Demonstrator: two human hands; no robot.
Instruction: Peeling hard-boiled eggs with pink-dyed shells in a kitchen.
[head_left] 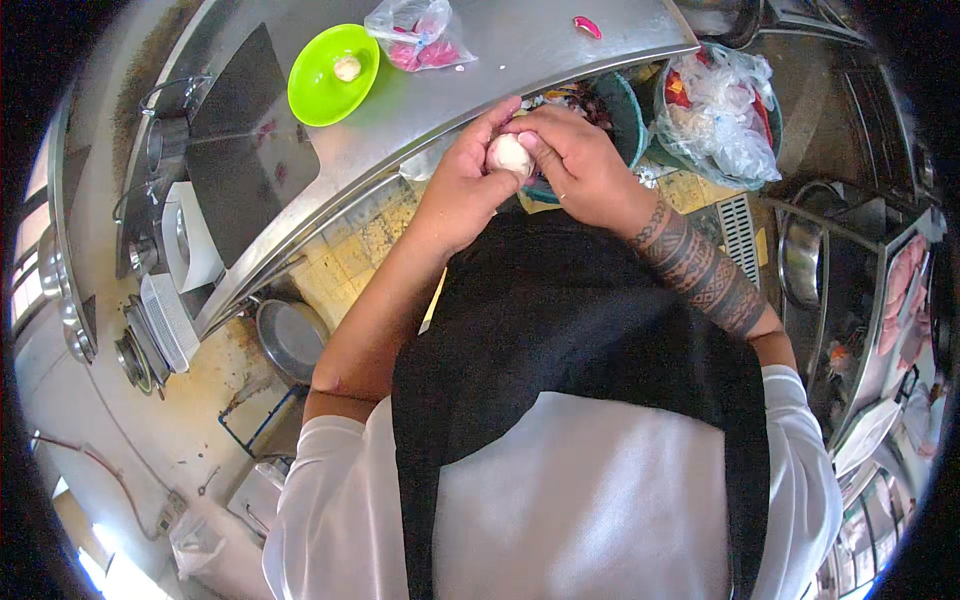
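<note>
Gripping a whitish bulb [510,157], both bare hands are closing around it from opposite sides, leaving only its near face exposed. The left hand [465,175] is cupping it from nine o'clock, thumb lying along its lower side. The right hand [590,165] is bearing on it from three o'clock, thumb pressing its upper right flank; its other fingers are curling behind, their tips partly hidden. The bulb is sitting just off the near edge of a metal counter [540,45].

Taking bearings from the bulb: a teal bin [637,125] holding scraps is standing at two o'clock, partly hidden by the right hand. A container stuffed with clear plastic [715,125] is standing near three, and a white floor grate [738,235] is lying near four. On the counter, a pink scrap [587,27] is lying at one, a plastic bag [430,40] of pink pieces is slumping at eleven, and a lime-green bowl [322,95] is holding a second pale bulb [347,68] at ten. A grey pan [288,340] is resting at eight, below counter level.
</note>
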